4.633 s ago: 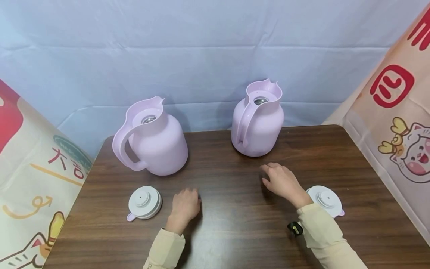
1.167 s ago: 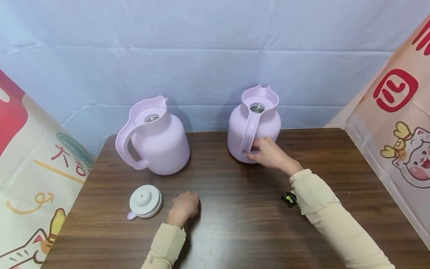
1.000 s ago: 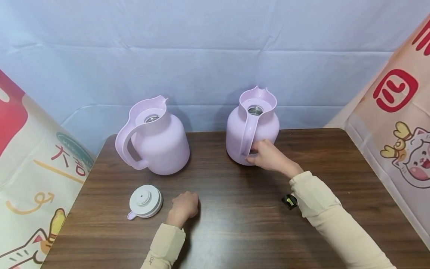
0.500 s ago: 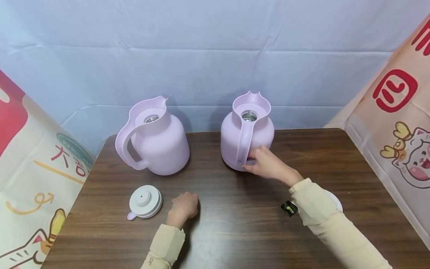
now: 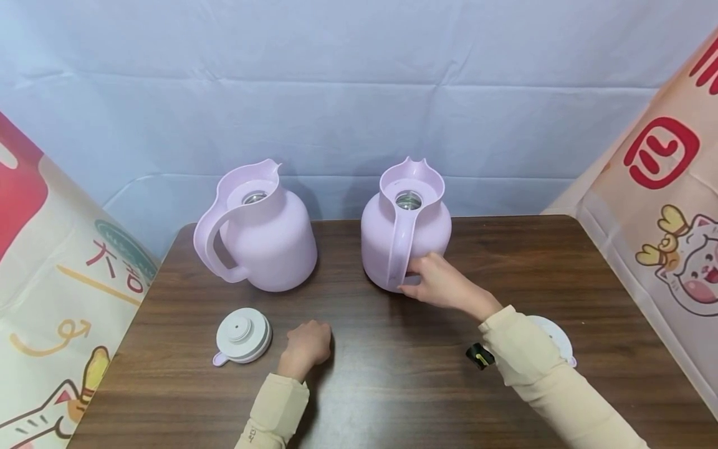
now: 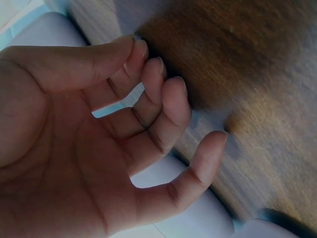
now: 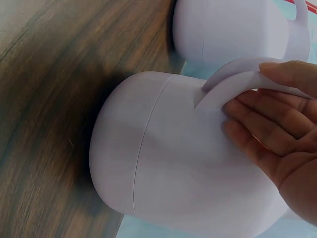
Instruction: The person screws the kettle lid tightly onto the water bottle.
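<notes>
Watching from my end, I saw the right hand (image 5: 440, 282) gripping the right pitcher (image 5: 401, 240) by its handle, the thumb on the outer side and the fingers bent through the gap between handle and body. That lilac pitcher stood upright near the far edge of the desk (image 5: 370, 386), a little right of that edge's middle, its handle toward the near edge and its spout toward the far one. The left hand (image 5: 308, 344) held nothing; its fingers were loosely bent, and I could not tell whether it touched the desk. Near it, toward the left edge, lay the left lid (image 5: 243, 335). The left pitcher (image 5: 272, 240) stood upright by the far left corner, its handle toward the left edge. Both pitchers showed a shiny inner neck. The right lid (image 5: 555, 333) lay toward the right edge, partly hidden from me by the right sleeve (image 5: 521, 349). Behind the far edge hung a pale blue cloth (image 5: 359, 112).
</notes>
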Available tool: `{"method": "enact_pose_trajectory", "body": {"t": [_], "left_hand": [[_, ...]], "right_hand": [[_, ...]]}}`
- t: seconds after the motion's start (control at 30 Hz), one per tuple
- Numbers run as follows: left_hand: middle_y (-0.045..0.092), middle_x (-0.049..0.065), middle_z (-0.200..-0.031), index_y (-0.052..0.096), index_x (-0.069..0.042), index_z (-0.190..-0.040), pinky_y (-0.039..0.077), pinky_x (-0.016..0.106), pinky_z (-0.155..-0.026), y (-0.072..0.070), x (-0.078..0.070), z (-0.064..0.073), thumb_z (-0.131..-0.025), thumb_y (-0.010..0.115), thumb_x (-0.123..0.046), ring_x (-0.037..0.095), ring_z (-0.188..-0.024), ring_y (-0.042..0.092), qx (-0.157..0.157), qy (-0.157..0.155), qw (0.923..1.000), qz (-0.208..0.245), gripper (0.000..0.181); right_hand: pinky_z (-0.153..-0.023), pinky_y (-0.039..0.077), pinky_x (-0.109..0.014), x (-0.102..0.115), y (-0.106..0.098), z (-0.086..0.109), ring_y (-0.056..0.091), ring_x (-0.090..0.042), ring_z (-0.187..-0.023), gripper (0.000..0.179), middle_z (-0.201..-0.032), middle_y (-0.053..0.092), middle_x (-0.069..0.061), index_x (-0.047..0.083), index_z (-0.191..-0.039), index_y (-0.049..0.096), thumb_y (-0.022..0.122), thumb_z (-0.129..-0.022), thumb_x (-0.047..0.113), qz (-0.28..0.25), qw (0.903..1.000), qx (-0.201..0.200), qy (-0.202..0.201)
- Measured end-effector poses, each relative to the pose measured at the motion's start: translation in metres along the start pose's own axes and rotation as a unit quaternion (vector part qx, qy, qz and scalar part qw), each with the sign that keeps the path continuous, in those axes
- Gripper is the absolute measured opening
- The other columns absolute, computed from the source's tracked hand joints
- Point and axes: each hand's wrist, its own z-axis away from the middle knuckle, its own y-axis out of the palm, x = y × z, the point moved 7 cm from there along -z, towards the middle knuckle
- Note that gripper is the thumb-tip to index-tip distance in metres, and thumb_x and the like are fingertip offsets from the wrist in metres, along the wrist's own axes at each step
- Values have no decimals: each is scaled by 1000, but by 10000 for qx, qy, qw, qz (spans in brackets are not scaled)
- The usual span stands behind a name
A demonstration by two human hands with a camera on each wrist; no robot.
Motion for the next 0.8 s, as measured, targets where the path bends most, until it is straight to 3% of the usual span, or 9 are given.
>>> {"method": "enact_pose_trajectory", "body": {"t": [0.8], "left_hand": [[62,18,-94,65,-2,-90,42,59,-73,1,1,0,-78,58,-1,38,-90,58,67,40,10000,22,14]], "right_hand": [[-67,49,-31,23,12,-3,63,-15,-73,13,-79,68,0,6,-82,70,73,-70,10,9,9988,272,-411]]}}
